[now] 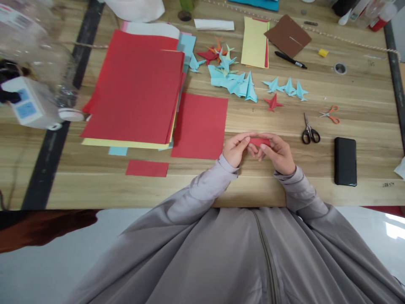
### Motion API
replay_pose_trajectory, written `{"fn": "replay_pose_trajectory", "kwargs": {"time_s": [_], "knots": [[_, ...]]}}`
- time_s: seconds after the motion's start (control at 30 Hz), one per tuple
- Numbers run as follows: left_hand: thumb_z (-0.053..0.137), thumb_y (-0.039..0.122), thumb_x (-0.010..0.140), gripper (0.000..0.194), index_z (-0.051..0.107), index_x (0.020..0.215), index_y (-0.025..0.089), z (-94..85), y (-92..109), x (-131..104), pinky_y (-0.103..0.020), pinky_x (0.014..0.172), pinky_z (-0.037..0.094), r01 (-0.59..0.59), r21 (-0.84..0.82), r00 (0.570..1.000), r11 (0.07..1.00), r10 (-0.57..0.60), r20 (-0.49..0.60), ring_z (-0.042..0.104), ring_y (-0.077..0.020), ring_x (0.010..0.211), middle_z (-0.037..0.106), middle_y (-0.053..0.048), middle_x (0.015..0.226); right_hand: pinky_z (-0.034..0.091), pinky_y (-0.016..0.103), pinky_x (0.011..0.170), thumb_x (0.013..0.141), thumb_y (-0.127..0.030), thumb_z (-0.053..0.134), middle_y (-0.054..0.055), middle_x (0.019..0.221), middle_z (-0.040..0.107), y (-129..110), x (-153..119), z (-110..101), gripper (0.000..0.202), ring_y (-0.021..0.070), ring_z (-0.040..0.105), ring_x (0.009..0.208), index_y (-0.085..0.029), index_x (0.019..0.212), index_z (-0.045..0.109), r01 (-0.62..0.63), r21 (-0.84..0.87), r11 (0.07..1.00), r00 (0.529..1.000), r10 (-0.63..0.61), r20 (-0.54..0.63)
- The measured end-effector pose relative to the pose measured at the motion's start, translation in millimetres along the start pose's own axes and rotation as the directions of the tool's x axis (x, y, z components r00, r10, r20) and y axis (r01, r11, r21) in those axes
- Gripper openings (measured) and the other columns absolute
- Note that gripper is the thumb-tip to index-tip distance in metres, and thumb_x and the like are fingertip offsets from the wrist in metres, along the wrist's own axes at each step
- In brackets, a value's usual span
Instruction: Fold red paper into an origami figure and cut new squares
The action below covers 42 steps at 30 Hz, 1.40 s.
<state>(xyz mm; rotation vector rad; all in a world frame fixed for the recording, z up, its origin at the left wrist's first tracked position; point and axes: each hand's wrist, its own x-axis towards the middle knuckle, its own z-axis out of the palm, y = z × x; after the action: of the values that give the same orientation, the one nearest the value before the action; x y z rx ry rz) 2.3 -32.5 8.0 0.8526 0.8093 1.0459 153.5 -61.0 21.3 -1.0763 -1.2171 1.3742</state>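
A small folded piece of red paper (260,142) is stretched between my two hands, just above the table. My left hand (236,148) pinches its left end between thumb and fingers. The right end is gripped by my right hand (280,154), its thumb lying along the lower edge. Flat on the table to the left lies a square red sheet (202,126). Beyond my hands sit a red folded paper crane (273,102) and a joined row of light blue cranes (286,86). More folded light blue paper (234,82) lies left of these.
A tall stack of red paper (136,93) and a red strip (147,168) are at left. Black-handled scissors (310,131), orange-handled scissors (330,115) and a black phone-like slab (345,161) lie at right. A pen (290,60) and yellow paper (254,42) lie farther back.
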Motion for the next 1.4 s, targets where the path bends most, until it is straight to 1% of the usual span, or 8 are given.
{"fn": "replay_pose_trajectory", "kwargs": {"time_s": [0.2,0.3,0.43,0.53,0.8,0.93,1.1,1.4], "knots": [[0.07,0.049,0.074,0.045,0.068,0.098,0.012,2.8,1,-4,-0.026,0.049,0.05,-0.047,0.051,0.998,0.998,0.046,0.035,0.06,-0.0129,0.044,0.067,-0.002,0.056,0.054,0.025,0.047,0.08,-0.039,0.067,-0.001,0.068,0.068,1,0,0,0.036,0.011,0.06,0.052,-0.021,0.11,0.061,0.001,-0.02,1.0,1.0,-0.001,-0.01],[0.067,0.047,0.078,0.042,0.068,0.1,0.012,2.2,1,-4,-0.027,0.05,0.05,-0.043,0.039,0.999,0.998,0.042,0.019,0.062,-0.0139,0.048,0.068,-0.003,0.059,0.05,0.023,0.042,0.078,-0.034,0.069,-0.003,0.059,0.065,0,0,-3,0.031,0.0108,0.057,0.047,-0.02,0.105,0.063,-0.009,0.027,1.0,0.998,0.01,-0.062],[0.065,0.047,0.079,0.037,0.069,0.095,0.014,-0.8,0,-1,-0.026,0.048,0.048,-0.077,-0.003,0.996,0.997,0.076,-0.034,0.061,-0.0133,0.046,0.069,-0.004,0.061,0.043,0.021,0.035,0.074,-0.026,0.069,-0.005,0.049,0.061,-5,2,-8,0.028,0.0097,0.051,0.038,-0.018,0.1,0.064,-0.074,0.141,0.987,0.987,0.093,-0.13],[0.071,0.042,0.074,0.032,0.071,0.089,0.014,-1.6,1,0,-0.025,0.049,0.048,-0.105,0.016,0.994,0.994,0.106,-0.025,0.061,-0.0119,0.046,0.069,-0.003,0.063,0.041,0.021,0.035,0.072,-0.024,0.067,-0.005,0.047,0.059,-9,3,-10,0.024,0.0095,0.05,0.037,-0.017,0.094,0.065,-0.111,0.197,0.974,0.972,0.147,-0.181],[0.08,0.041,0.064,0.035,0.069,0.083,0.013,1.0,1,-1,-0.025,0.051,0.05,-0.078,0.117,0.996,0.99,0.082,-0.033,0.06,-0.0102,0.047,0.07,-0.002,0.063,0.038,0.019,0.035,0.073,-0.037,0.071,-0.005,0.048,0.059,-13,4,-8,0.027,0.008,0.049,0.036,-0.018,0.093,0.066,-0.075,0.227,0.971,0.965,0.128,-0.228],[0.081,0.042,0.06,0.037,0.069,0.081,0.014,2.5,-2,-2,-0.025,0.051,0.051,-0.034,0.137,0.999,0.99,0.034,0.004,0.06,-0.0104,0.048,0.07,-0.002,0.064,0.034,0.018,0.032,0.074,-0.044,0.071,-0.006,0.044,0.056,-14,5,-7,0.03,0.0073,0.047,0.034,-0.019,0.088,0.067,-0.056,0.209,0.976,0.963,0.108,-0.246],[0.075,0.05,0.067,0.039,0.071,0.08,0.013,4.5,2,-6,-0.026,0.056,0.053,0.032,0.185,0.993,0.982,-0.052,0.104,0.061,-0.0114,0.053,0.07,-0.004,0.065,0.033,0.018,0.031,0.073,-0.047,0.071,-0.006,0.043,0.056,-13,5,-7,0.033,0.0067,0.046,0.032,-0.017,0.087,0.067,-0.065,0.192,0.979,0.962,0.113,-0.248],[0.077,0.047,0.066,0.038,0.073,0.082,0.013,2.8,-1,-7,-0.026,0.061,0.051,-0.016,0.267,0.986,0.964,-0.029,0.165,0.064,-0.0128,0.062,0.072,-0.006,0.07,0.04,0.018,0.035,0.075,-0.046,0.071,-0.006,0.045,0.059,-10,3,-6,0.031,0.0065,0.05,0.034,-0.017,0.085,0.065,-0.019,0.118,0.993,0.977,0.044,-0.209]]}}
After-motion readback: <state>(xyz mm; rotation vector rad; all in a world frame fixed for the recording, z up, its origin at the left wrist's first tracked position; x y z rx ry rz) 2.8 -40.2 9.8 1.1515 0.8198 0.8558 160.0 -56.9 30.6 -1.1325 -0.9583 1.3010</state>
